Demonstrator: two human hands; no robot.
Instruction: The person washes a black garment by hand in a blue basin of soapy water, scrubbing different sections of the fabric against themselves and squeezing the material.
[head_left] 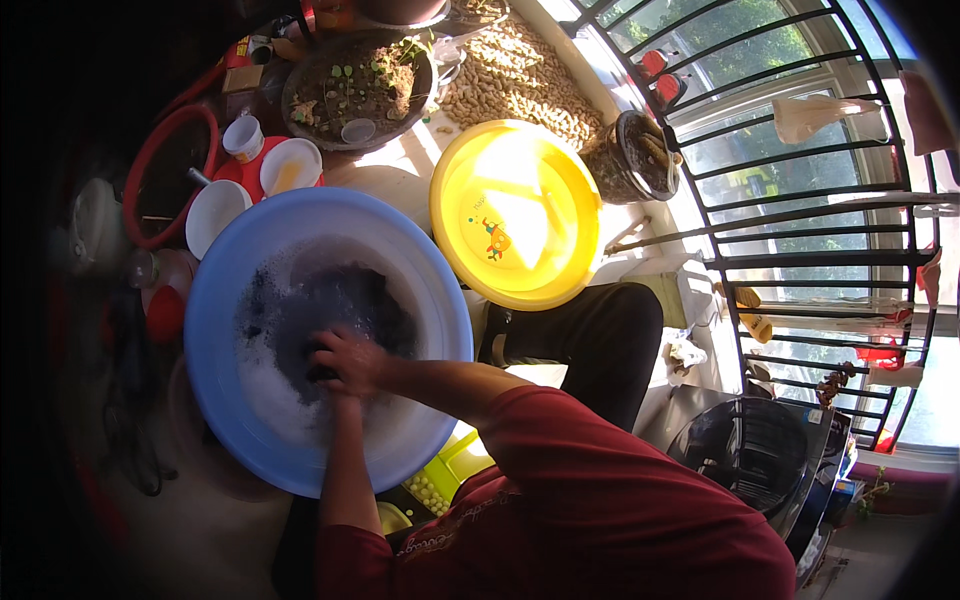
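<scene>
A large blue basin [215, 330] holds white foam and a dark wet cloth [340, 300]. Both my hands are in the basin, pressed together on the near part of the cloth. My right hand [350, 358] lies on top with fingers curled into the dark fabric. My left hand [328, 378] comes straight up from below and is mostly covered by the right one; it also seems to grip the cloth. Foam surrounds both wrists. My sleeves are red.
A yellow basin [515, 215] leans right of the blue one. Behind it lie spread peanuts [520, 75], a soil-filled planter [355, 85], white bowls [215, 210] and a red hose [165, 170]. Black window bars [760, 180] run along the right, with a black bin [750, 450] below.
</scene>
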